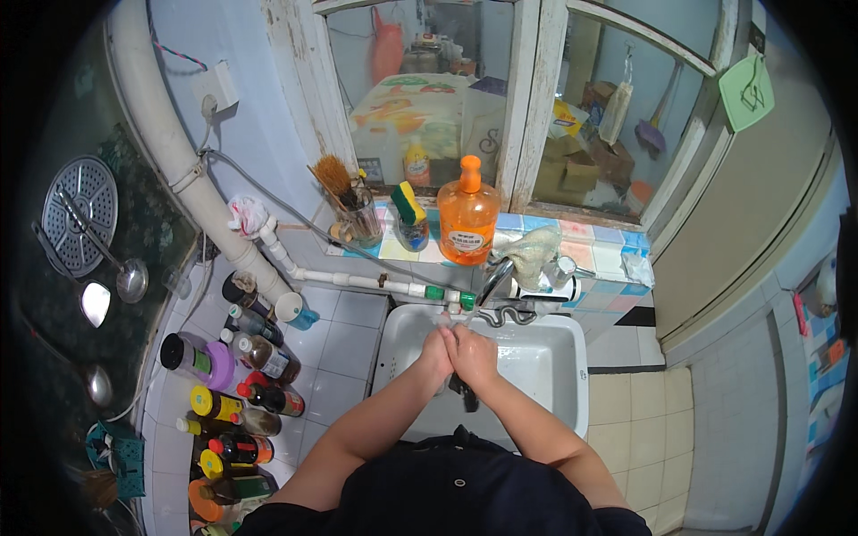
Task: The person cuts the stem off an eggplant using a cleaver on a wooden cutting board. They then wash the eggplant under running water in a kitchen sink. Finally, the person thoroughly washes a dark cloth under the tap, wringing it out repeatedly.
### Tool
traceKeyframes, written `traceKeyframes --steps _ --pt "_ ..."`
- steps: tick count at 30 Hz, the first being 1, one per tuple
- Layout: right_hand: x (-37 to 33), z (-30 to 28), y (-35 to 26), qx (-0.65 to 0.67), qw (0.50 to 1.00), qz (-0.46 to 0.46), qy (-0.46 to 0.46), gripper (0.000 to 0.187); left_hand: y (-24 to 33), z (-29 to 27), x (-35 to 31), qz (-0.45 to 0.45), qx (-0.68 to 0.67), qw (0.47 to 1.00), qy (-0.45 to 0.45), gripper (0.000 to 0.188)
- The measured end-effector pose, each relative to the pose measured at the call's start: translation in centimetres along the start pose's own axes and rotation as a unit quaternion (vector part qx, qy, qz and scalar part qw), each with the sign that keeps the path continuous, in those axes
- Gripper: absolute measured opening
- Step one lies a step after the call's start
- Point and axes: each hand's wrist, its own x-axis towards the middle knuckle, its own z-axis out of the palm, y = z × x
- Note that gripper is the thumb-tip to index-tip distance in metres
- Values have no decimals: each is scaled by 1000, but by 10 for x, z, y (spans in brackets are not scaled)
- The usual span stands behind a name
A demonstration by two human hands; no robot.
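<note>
Both my hands meet over the white sink point(579, 366), just below the curved metal tap point(494, 281). My left hand point(437, 350) is pressed against my right hand point(474, 352), and the fingers look closed in toward each other. What may lie between the palms is hidden. Under the hands, near my right wrist, a dark object point(463, 393) shows against the basin; its kind is unclear. On the tiled ledge behind the tap, a pale cloth point(533, 252) is draped beside a large orange pump bottle point(468, 214).
A yellow-green sponge point(408, 204) sits in a glass, next to a jar holding a bristle brush point(334, 176). Several sauce bottles point(268, 357) crowd the left counter, with a paper cup point(291, 309) nearby. White pipes point(357, 279) run behind the sink. Ladles point(132, 279) hang at far left.
</note>
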Motion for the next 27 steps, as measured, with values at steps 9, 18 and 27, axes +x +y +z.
traceKeyframes --steps 9,18,27 --pt "23 -5 93 540 788 296 18 23 34 59 -64 193 462 865 41 26" --pt "-15 -25 115 164 967 176 -87 21 71 70 -98 406 723 553 84 20" --pt "-9 12 52 546 816 191 -27 16 40 67 -72 308 504 807 26 17"
